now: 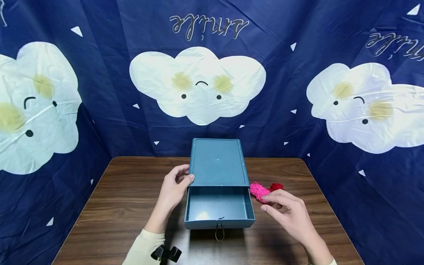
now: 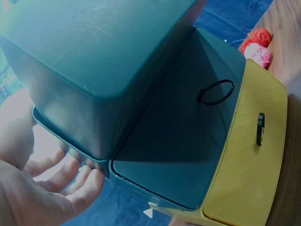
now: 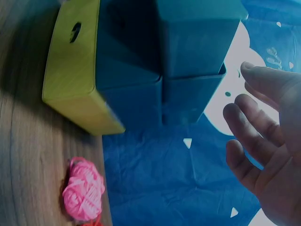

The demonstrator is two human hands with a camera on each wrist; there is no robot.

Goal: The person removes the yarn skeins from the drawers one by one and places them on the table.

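A stacked drawer unit stands on the table, with its teal top (image 1: 216, 162) uppermost and its upper drawer (image 1: 232, 223) pulled out, bare inside. My left hand (image 1: 173, 187) rests against the unit's left side, fingertips touching the casing near the drawer opening. Relaxed and holding nothing, my right hand (image 1: 293, 215) hovers right of the open drawer. In the head view its fingers overlap a pink yarn skein (image 1: 258, 191), but the right wrist view shows them well apart from that yarn. Behind the pink yarn lies a red yarn skein (image 1: 276, 187), partly hidden.
Below the open drawer, the wrist views show a closed teal drawer (image 2: 178, 136) and a closed yellow drawer (image 2: 249, 150), each with a dark loop pull. The wooden table (image 1: 132, 184) meets a blue cloth backdrop (image 1: 116, 140) at its back and sides.
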